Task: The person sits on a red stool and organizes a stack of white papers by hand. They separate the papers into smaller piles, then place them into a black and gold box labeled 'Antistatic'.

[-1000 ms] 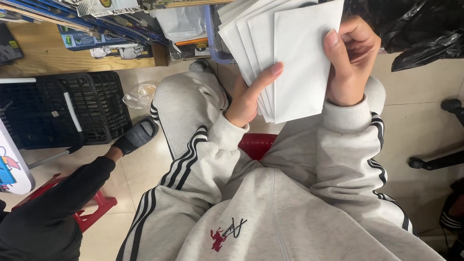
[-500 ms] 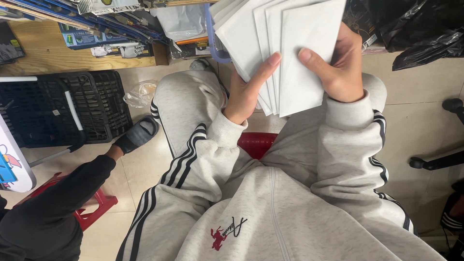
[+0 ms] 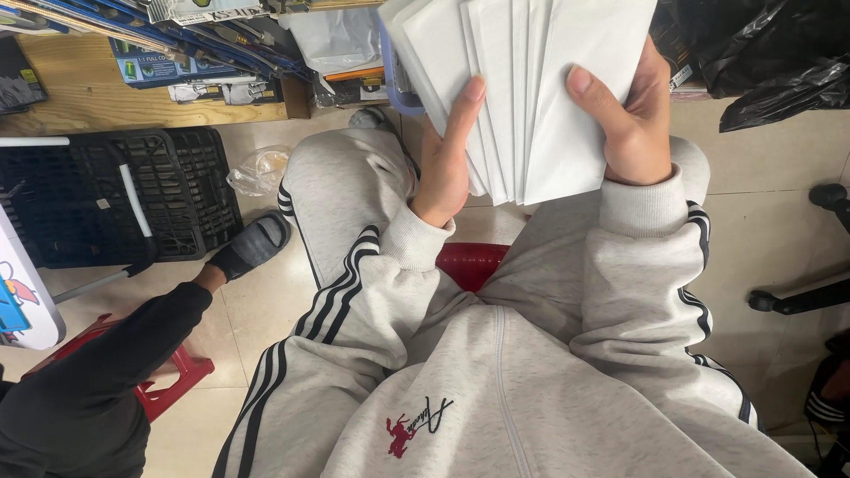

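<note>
A fanned stack of several white envelopes (image 3: 531,97) is held up in front of me, above my lap. My left hand (image 3: 445,159) grips the stack from its left side, thumb lying up along the front of the outer envelopes. My right hand (image 3: 630,119) holds the right side, thumb pressed on the front of the top envelope. I wear a light grey sweatshirt and grey striped trousers and sit on a red stool (image 3: 472,263).
A black plastic crate (image 3: 97,199) lies on the tiled floor at left. Another person's dark trouser leg (image 3: 97,389) and sandalled foot (image 3: 251,248) reach in beside a second red stool (image 3: 173,382). Black plastic bags (image 3: 761,53) sit top right; packaged goods line the wooden shelf (image 3: 133,102).
The envelopes have been squared closer together and shifted up and left. My right thumb slid from the stack's right edge onto the front of the top envelope.
</note>
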